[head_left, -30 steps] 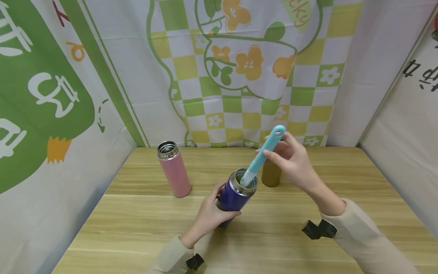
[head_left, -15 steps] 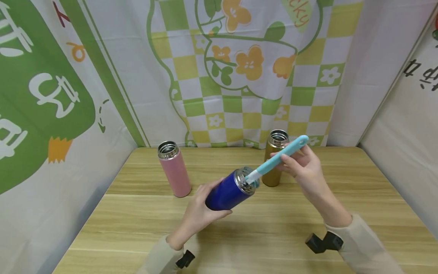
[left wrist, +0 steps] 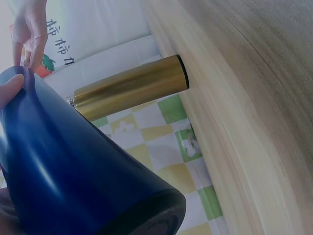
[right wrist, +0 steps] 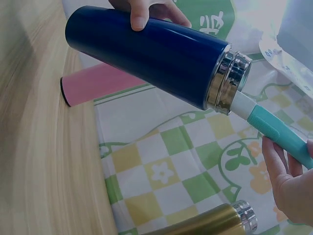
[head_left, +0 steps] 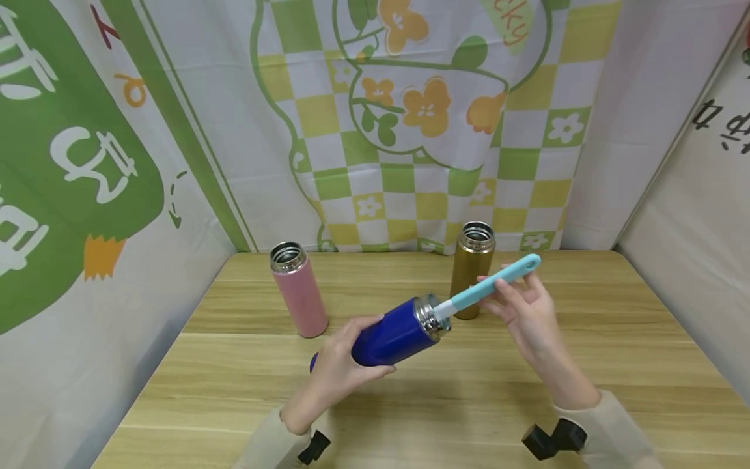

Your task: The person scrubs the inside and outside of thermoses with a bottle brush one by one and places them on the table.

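Left hand (head_left: pixel 340 363): fingers clamped round the blue flask (head_left: pixel 394 335), held tilted above the bench (head_left: pixel 445 423), mouth to the right. Right hand (head_left: pixel 530 319): fingers pinching the turquoise-handled tool (head_left: pixel 483 290), its white end entering that mouth. Pink flask (head_left: pixel 301 294) upright, left; gold flask (head_left: pixel 469 268) upright, far right.

Obstacle, left: pink bottle (head_left: pixel 300 296), upright beyond your left hand (head_left: pixel 342 361).
Obstacle, right: gold bottle (head_left: pixel 471 268), upright behind your right hand (head_left: pixel 530 319) and the turquoise tool (head_left: pixel 492 285).
Obstacle, centre: blue bottle (head_left: pixel 394 335), tilted, tool in its mouth — the pair bars the room between your hands.
Limit, rear: patterned cloth (head_left: pixel 404 208) along the table (head_left: pixel 457 417).
Passages: a lane between pink and gold bottles; another — gold bottle to right wall (head_left: pixel 697 260).
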Action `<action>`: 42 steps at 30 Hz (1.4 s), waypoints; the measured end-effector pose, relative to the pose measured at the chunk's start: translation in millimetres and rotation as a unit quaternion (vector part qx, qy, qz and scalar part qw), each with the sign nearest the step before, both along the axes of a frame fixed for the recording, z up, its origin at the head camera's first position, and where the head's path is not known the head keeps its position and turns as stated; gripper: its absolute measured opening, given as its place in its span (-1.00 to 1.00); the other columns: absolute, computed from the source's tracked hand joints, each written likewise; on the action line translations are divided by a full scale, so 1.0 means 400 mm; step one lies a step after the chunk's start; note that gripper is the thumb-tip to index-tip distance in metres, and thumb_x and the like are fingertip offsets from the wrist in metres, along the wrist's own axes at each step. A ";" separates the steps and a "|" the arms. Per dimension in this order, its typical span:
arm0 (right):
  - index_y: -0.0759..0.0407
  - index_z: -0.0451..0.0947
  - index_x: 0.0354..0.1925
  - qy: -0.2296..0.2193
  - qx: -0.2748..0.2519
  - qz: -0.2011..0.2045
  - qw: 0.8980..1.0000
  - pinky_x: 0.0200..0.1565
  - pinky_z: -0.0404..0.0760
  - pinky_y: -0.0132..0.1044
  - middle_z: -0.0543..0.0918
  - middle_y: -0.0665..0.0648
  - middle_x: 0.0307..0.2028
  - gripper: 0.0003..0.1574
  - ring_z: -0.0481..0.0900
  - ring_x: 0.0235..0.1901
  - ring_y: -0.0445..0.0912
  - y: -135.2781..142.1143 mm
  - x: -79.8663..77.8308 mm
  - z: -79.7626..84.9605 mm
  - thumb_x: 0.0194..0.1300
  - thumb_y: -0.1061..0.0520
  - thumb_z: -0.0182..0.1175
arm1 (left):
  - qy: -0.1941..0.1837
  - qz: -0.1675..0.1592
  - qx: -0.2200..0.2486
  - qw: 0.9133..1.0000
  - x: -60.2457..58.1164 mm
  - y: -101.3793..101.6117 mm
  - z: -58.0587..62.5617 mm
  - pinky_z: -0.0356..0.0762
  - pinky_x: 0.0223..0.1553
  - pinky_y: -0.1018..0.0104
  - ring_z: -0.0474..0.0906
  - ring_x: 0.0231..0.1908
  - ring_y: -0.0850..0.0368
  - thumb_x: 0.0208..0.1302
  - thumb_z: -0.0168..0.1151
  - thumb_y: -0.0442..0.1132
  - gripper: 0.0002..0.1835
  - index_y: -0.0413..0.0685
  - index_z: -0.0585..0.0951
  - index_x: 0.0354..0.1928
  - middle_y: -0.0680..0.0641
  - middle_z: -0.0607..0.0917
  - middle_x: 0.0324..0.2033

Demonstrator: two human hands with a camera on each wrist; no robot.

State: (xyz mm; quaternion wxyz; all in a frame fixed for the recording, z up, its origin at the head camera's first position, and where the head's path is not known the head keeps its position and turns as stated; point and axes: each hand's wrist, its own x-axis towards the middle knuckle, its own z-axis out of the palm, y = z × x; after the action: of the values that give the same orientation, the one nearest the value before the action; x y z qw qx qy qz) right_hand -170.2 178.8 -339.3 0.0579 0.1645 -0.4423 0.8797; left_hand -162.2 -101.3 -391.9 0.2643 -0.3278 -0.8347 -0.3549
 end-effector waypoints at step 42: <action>0.31 0.36 -0.20 0.020 -0.084 -0.070 0.994 -0.27 0.56 -0.08 0.62 0.24 -0.41 -0.81 0.62 -0.29 0.05 0.101 0.007 0.027 0.23 0.45 -0.10 | -0.034 -0.029 -0.045 0.998 0.005 -0.032 -0.003 0.49 -0.14 0.19 0.49 -0.10 0.11 -0.36 0.51 -0.13 -0.21 -0.02 0.42 0.07 0.00 0.57 -0.13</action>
State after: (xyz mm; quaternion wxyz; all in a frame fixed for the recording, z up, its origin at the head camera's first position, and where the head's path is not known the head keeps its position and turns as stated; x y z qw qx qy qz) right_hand -167.3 219.2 -328.4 0.1415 0.1450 -0.3763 0.9041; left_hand -160.1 -114.1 -393.2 0.2105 -0.3512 -0.8484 -0.3354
